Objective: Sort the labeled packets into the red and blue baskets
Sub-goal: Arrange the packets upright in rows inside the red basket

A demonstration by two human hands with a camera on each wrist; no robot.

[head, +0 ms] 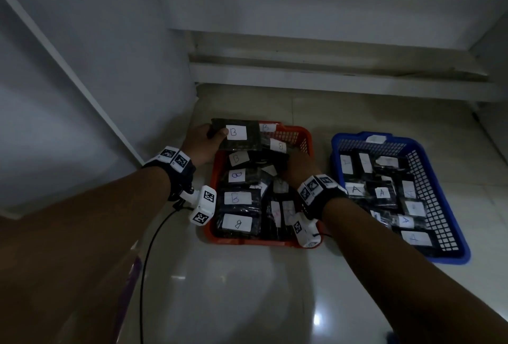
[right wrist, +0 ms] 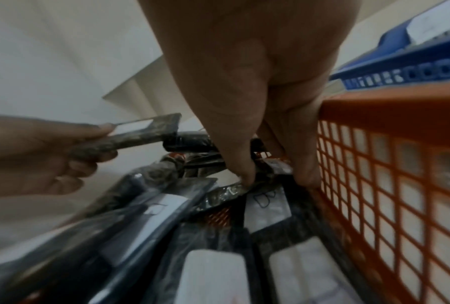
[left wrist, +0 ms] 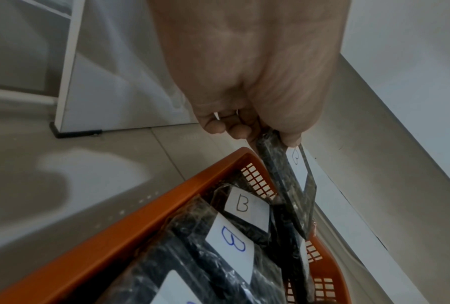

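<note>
The right hand (head: pixel 298 167) fingertips are hidden among packets in the red basket (head: pixel 305 134); its grip cannot be determined. A dark packet (head: pixel 236 134) with a white "B" label is pinched by the left hand (head: pixel 202 145) above the basket's far-left corner. "A" packets are contained in the blue basket (head: pixel 450 233).

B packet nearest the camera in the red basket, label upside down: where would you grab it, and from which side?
Probably its near short edge. That B packet lies flat in the red basket, pressed close to the left wall and other packets, so come from above and pinch that edge, thumb on top. The right hand is nearer; the left hand holds another packet.
</note>
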